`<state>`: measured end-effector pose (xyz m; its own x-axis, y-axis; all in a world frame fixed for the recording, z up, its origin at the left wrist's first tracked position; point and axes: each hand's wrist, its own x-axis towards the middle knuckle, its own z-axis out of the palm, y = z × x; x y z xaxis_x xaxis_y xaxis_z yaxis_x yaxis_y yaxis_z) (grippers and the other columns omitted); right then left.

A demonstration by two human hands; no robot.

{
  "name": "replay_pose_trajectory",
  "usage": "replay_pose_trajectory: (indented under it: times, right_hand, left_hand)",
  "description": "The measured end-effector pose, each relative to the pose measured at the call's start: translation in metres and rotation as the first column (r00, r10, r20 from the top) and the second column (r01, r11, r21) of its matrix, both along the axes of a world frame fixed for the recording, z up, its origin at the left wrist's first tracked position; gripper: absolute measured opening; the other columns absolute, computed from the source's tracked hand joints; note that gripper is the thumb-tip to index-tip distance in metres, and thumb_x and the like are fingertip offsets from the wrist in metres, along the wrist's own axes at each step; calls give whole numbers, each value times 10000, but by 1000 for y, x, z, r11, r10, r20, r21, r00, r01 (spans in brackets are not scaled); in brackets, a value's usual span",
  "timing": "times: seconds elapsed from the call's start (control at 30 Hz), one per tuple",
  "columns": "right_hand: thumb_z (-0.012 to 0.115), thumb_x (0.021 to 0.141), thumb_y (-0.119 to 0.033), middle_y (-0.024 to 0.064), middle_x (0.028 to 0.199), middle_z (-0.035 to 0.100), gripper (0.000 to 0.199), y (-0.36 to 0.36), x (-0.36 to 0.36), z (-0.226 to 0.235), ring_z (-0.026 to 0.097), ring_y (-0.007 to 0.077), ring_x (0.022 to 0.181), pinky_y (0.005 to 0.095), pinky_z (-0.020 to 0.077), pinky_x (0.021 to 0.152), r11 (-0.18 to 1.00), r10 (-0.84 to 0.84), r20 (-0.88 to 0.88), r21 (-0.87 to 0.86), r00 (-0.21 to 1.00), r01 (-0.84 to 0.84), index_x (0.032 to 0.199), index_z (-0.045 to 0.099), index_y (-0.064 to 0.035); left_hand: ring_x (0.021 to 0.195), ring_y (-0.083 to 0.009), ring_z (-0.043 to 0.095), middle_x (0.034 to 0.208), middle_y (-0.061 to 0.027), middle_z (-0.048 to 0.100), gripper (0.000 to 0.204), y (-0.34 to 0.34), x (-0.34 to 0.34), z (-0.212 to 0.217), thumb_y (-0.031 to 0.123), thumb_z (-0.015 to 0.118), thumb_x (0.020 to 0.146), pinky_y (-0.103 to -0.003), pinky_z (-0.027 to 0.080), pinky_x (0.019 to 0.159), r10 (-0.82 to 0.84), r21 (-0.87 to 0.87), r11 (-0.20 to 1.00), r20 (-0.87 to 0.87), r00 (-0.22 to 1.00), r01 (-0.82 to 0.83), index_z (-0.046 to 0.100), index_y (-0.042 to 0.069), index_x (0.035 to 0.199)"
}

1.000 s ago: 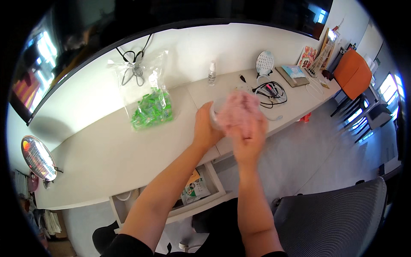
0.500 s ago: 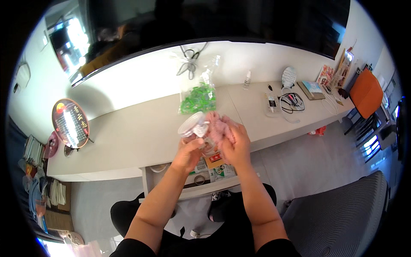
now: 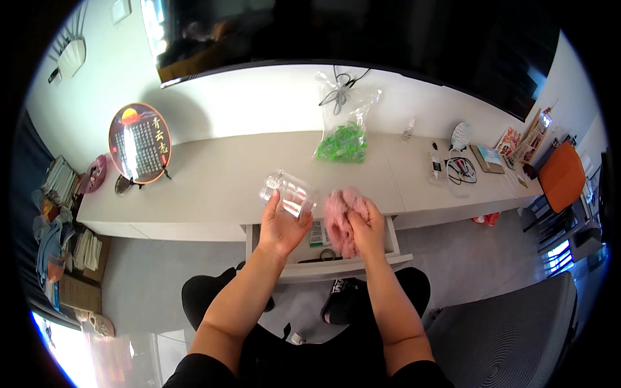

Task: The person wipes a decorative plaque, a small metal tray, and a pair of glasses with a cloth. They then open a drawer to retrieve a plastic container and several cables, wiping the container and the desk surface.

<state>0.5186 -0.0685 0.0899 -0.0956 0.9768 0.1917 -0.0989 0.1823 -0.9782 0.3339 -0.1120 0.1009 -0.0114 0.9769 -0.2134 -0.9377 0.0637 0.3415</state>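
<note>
A clear plastic jar [image 3: 291, 192] lies tilted in my left hand [image 3: 284, 227], its fingers wrapped round the side and showing through the wall. My right hand [image 3: 367, 231] grips a bunched pink cloth [image 3: 341, 216], which hangs a little to the right of the jar and apart from it. Both are held above the pulled-out drawer [image 3: 349, 266] of the long pale cabinet [image 3: 220, 168]. Inside the drawer, a roll of tape [image 3: 327, 255] and some flat packets show, partly hidden by the cloth and my hands.
A clear bag of green plastic pieces [image 3: 343, 142] stands at the back of the cabinet top. To the left is a round decorative fan [image 3: 140, 143] on a stand. Cables [image 3: 460, 169] and a small bottle [image 3: 408, 130] lie toward the right. A grey chair [image 3: 511, 330] is near right.
The pink cloth has come away from the jar to the right. The jar has tipped over in my left hand. My view has shifted leftward.
</note>
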Motion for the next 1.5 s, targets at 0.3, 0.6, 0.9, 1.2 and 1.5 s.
replay_pose_trajectory:
  times: [0.3,0.6,0.9,1.2,1.5]
  right_hand:
    - [587,704,-47,153,947,626,316,-50,-26,21,597,361,892,413,474,811,924,100,601,240,793,-299,1017,632,-54]
    - [600,697,-82,123,1028,602,360,-44,-36,22,581,315,967,417,491,786,801,-229,629,555,743,-224,1056,609,-92]
    - [601,719,-147,181,979,607,365,-34,-15,-12,600,372,914,419,491,775,954,239,825,-100,511,-284,1082,638,-129]
    - [602,760,-232,152,963,585,258,-16,-23,-19,599,341,931,446,488,771,925,331,884,-234,329,-300,1012,636,-188]
    - [608,732,-211,125,939,603,232,-16,-19,-41,600,317,925,438,497,767,896,300,941,-222,157,-385,953,673,-194]
  left_hand:
    - [1052,-242,523,1067,-66,536,462,-12,-8,-14,323,716,807,-393,433,927,217,-27,975,-125,968,-222,488,79,1127]
    - [943,-191,562,1047,-67,520,718,-26,-36,-51,104,839,664,-315,501,802,218,142,973,-818,532,-181,375,1,1203]
    - [1086,-216,572,1183,-159,579,913,-41,-29,-72,240,890,498,-341,469,909,-146,-145,989,-988,-42,-22,427,-26,1240]
    - [1125,-261,549,1191,-161,573,952,-25,-33,-87,251,885,519,-352,441,939,-212,-206,976,-974,79,72,381,-4,1286]
    - [1162,-315,494,1237,-153,519,974,-22,-43,-104,168,864,539,-394,394,998,22,-39,968,-971,-239,249,346,66,1358]
